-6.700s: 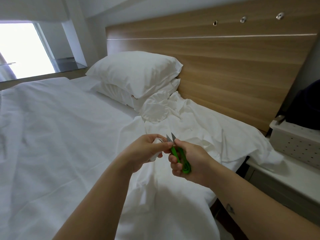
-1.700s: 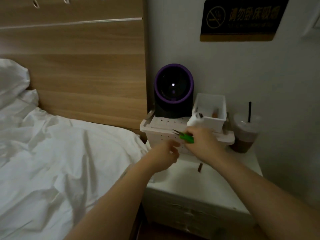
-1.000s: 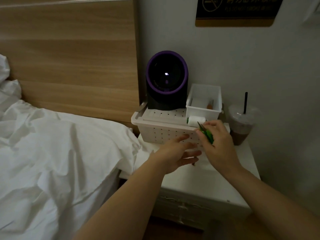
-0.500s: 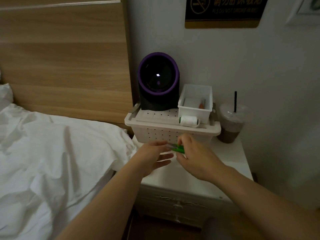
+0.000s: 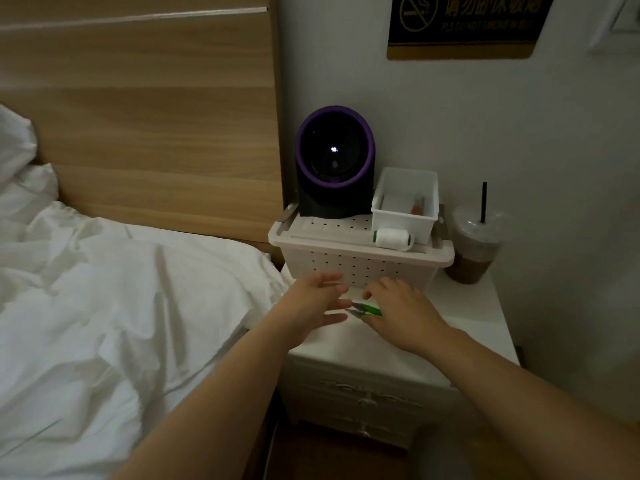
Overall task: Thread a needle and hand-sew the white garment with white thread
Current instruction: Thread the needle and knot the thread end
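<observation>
Our right hand (image 5: 401, 308) lies over the green handle of the thread snips (image 5: 370, 310), just in front of the perforated basket (image 5: 360, 268). The blades poke out toward our left hand (image 5: 317, 303), and we cannot tell whether the right fingers pinch the handle or merely cover it. The left hand hovers beside the blade tips, fingers straight and apart, holding nothing. Both hands sit low over the nightstand (image 5: 467, 325) under the basket, probably to park the snips within reach. The spool of white thread (image 5: 393, 239) lies on its side on the basket's top, against a small white bin (image 5: 405, 216) that would stop it rolling back. The white garment (image 5: 121, 289) lies on the bed left of the basket, hard to tell from the bedding. No needle shows.
</observation>
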Motion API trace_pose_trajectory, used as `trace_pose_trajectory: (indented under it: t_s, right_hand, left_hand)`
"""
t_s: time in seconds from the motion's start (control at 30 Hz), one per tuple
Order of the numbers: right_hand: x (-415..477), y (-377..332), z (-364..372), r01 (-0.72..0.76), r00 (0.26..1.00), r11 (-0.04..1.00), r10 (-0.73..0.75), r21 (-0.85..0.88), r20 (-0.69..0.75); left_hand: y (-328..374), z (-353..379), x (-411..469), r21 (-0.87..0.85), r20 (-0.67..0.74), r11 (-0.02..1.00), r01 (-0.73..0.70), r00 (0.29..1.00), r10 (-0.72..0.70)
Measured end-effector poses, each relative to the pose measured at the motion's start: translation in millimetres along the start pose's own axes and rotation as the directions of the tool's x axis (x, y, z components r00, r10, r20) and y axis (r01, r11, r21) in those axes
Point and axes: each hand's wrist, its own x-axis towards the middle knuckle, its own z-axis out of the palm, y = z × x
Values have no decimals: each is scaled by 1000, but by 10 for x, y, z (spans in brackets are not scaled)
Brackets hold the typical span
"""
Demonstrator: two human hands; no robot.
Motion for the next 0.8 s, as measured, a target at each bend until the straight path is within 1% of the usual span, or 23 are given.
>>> trace_pose_trajectory:
  t_s: [0.1,0.23,0.33,0.43,0.57,0.67,0.8]
  right_hand:
    - [-92,-308,-303,59,998,990,-56,129,-29]
    - [-211,-920,-617,201,979,946,-194,253,-56]
    - [-323,-1542,-694,297,954,898,-291,323,-68]
    - [-413,-2126,-642,358,927,856,-373,372,-34]
    - [-530,-2785,-433,389,897,818,-441,423,27]
    - [-582,-3120,-270,405,876,795,-479,451,59]
    - [-515,-3341,-26,373,877,835,-460,404,141]
  left_hand:
    - [151,-170,-311,38,-63,992,-118,991,121]
    - [247,-567,-890,253,-178,936,-245,939,294]
    - [171,-1000,-1456,393,-271,881,-265,882,386]
    - [-4,-1445,-1974,493,-343,841,-223,838,424]
    - [-293,-2000,-2586,550,-468,826,-121,774,426]
    - [-529,-2383,-2911,576,-539,817,-31,737,408]
    - [-810,-2721,-3089,594,-586,800,84,727,358]
